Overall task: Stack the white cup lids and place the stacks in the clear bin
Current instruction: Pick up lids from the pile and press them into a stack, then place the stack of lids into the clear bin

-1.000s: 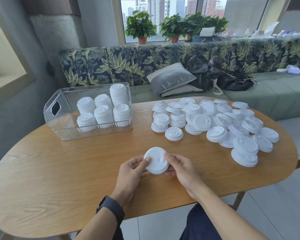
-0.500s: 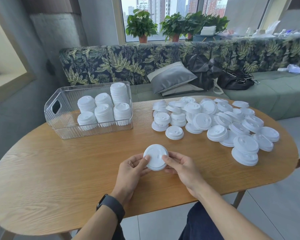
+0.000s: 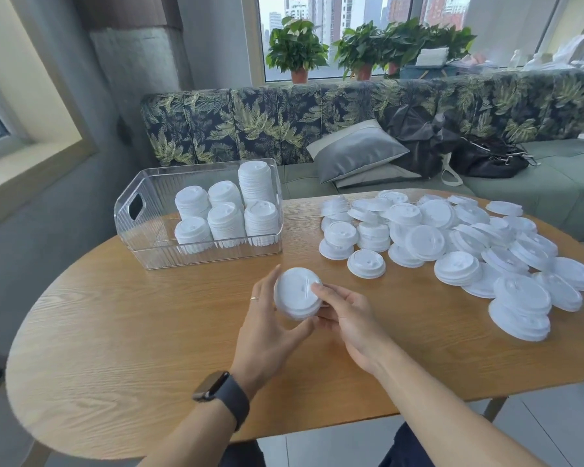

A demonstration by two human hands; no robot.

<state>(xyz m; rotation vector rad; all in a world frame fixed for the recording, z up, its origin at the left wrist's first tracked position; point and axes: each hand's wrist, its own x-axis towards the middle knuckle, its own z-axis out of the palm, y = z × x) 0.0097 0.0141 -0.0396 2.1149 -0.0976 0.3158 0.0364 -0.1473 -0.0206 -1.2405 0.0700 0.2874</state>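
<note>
Centrally, a short stack of white lids [image 3: 296, 293] sat tilted between both hands above the wooden table [image 3: 115, 332], toward its near edge. The left hand [image 3: 267, 328] cupped it from the left and below, fingers curled round the rim, a ring on one finger and a dark watch [image 3: 224, 396] on the wrist. The right hand [image 3: 348, 318] gripped the opposite side, thumb lying across the top face. No writing could be read on the lids. Toward the table's far left edge stood the clear bin [image 3: 142, 237], holding six stacks of lids [image 3: 226, 214] in two rows. Loose lids [image 3: 452, 241] lay heaped across the far right part, reaching the right edge.
</note>
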